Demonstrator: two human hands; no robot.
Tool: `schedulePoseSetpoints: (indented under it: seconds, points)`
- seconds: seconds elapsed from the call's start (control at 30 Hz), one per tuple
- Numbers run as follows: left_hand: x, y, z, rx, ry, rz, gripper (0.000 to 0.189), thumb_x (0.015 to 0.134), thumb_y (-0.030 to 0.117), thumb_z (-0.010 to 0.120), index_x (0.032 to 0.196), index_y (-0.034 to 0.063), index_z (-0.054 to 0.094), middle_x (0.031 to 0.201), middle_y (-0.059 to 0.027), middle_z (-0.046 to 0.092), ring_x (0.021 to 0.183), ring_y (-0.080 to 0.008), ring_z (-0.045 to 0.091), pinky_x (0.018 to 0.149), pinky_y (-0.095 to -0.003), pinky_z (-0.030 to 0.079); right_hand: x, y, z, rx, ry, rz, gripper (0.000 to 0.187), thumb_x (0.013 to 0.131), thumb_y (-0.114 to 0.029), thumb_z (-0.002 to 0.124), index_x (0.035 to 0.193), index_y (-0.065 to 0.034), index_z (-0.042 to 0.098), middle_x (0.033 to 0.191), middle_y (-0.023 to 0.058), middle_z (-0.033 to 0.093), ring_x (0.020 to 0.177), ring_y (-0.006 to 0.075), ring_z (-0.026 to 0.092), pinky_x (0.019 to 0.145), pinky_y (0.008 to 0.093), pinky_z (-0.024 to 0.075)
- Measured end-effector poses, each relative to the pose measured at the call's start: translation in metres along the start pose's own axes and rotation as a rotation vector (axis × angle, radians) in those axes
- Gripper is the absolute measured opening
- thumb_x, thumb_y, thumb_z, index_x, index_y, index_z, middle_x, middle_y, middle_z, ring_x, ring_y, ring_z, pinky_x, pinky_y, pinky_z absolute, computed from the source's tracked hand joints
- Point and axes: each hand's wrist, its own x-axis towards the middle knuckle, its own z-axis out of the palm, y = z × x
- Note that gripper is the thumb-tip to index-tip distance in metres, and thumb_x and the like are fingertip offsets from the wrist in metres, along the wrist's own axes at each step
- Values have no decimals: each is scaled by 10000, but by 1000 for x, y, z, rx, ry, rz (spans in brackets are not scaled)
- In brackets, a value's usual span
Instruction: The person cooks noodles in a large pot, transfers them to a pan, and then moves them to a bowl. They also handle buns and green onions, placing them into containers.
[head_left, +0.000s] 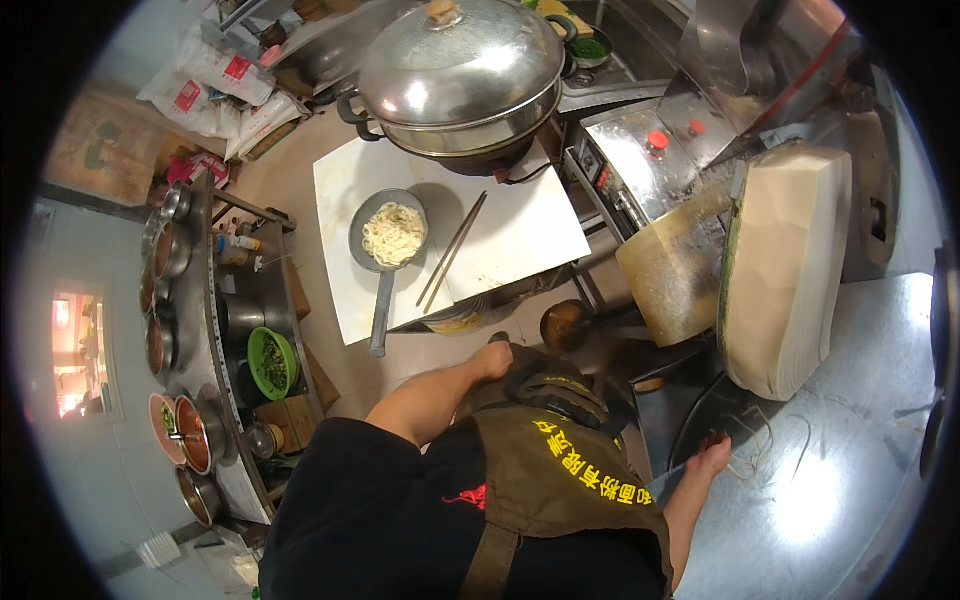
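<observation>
My left hand (493, 361) is curled low beside the apron, next to a small dark object; whether it grips that object is unclear. Over the edge of the metal table my right hand (709, 454) has its fingers bent, beside thin pale strands (757, 446); contact with them is hard to make out. Ahead, a grey long-handled strainer or pan (360, 244) holds cooked noodles (394, 234) on a white tabletop (517, 247). Long chopsticks (452, 251) lie to its right. A large lidded metal pot (461, 67) stands at the table's far side.
A rack (214, 300) with metal bowls and a green basin (272, 363) stands left. To the right are a metal machine (637, 161), a thick pale layered slab (787, 262) and a metal table (862, 480). A round brown vessel (565, 325) sits low ahead.
</observation>
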Motion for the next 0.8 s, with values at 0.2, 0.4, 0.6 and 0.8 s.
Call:
schedulePoseSetpoints:
  seconds: [0.2, 0.4, 0.6, 0.8]
  points:
    - [-14, -24, -3, 27, 91, -166, 187, 759, 198, 509, 741, 36, 600, 751, -201, 587, 755, -361, 574, 685, -476, 467, -44, -12, 32, 69, -14, -84, 180, 841, -167, 539, 1010, -107, 557, 829, 5, 538, 753, 136, 505, 675, 280, 426]
    - [14, -70, -3, -449, -99, -341, 282, 847, 237, 508, 785, -7, 636, 665, -115, 619, 597, -208, 588, 568, -334, 459, -36, -1, 14, -24, 99, -247, 407, 835, -117, 571, 1221, -17, 495, 1073, 62, 575, 899, 139, 527, 743, 254, 430]
    - [34, 38, -62, -496, -173, -424, 268, 881, 253, 546, 772, 11, 575, 580, -51, 542, 448, -142, 504, 433, -290, 398, -60, -5, -14, -25, 243, -225, 372, 851, -148, 584, 1170, 31, 518, 1119, 129, 576, 1019, 199, 541, 886, 301, 418]
    - [45, 69, -73, -355, -106, -232, 237, 889, 221, 554, 784, 10, 577, 627, -67, 579, 495, -133, 533, 471, -272, 428, -43, -91, -50, -384, 672, -793, 465, 794, -63, 590, 1217, 46, 431, 1225, 248, 450, 1159, 375, 424, 979, 426, 347]
